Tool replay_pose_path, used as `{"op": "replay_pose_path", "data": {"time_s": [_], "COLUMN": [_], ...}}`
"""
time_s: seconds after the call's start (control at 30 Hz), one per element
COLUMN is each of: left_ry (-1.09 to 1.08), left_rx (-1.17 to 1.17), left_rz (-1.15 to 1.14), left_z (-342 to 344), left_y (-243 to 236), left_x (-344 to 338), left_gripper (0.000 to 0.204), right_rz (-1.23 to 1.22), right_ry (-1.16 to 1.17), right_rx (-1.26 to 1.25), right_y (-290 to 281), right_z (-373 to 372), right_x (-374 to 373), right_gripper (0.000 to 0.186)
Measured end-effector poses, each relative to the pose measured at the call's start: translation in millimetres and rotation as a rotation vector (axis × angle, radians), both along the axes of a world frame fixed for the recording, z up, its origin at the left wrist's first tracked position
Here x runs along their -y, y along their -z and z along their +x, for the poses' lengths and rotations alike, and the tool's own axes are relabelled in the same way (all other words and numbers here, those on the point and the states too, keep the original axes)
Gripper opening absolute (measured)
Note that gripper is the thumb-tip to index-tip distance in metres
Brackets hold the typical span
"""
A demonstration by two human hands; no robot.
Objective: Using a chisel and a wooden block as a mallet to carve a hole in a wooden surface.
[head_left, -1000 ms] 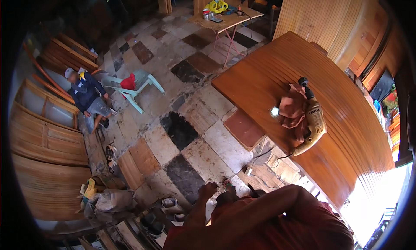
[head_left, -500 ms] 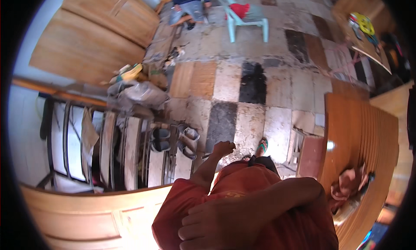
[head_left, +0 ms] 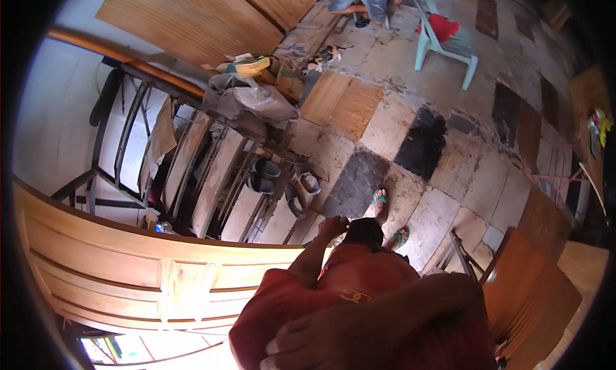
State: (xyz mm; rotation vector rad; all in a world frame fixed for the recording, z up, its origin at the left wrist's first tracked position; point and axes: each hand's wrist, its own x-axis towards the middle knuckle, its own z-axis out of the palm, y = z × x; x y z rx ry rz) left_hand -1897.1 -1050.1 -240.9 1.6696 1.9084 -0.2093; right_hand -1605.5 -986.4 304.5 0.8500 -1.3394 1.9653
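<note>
Ahead of my body, my left hand (head_left: 333,226) is closed in a fist, knuckles up, close to the upper edge of a light wooden panelled door (head_left: 122,267). A small dark spot shows at its fingers; what they hold, if anything, is hidden. My right arm is bent across the front of my red shirt (head_left: 366,274). On the left side of my chest my right hand (head_left: 308,341) lies dark and blurred, its fingers bent in, and whatever is under them is out of sight.
Shoes (head_left: 263,175) sit on a slatted wooden rack (head_left: 208,174) at left, beside plastic bags (head_left: 260,100). A cat (head_left: 324,57) is on the tiled floor. Farther off are a seated person (head_left: 364,4) and a pale green chair (head_left: 443,46). A brown wooden panel (head_left: 532,299) leans at right.
My view has turned right, so the rack, chair and floor tilt in the picture. More of the panelled door shows at left, and both my sandalled feet are visible.
</note>
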Motion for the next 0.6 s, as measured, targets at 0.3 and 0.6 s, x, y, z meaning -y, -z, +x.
{"op": "replay_pose_path", "data": {"time_s": [0.3,0.6], "left_ry": [-0.030,-0.145], "left_rx": [0.017,0.189], "left_rz": [0.074,-0.054], "left_z": [-24.5,-73.3], "left_y": [9.6,-25.3], "left_x": [-87.1,-237.4], "left_gripper": [0.038,0.045], "right_rz": [0.024,0.079], "right_ry": [-0.100,-0.414], "right_rx": [0.049,0.112], "right_y": [12.1,15.8], "right_z": [-52.3,-152.5], "right_x": [-125.0,-249.2], "right_gripper": [0.050,0.049]}}
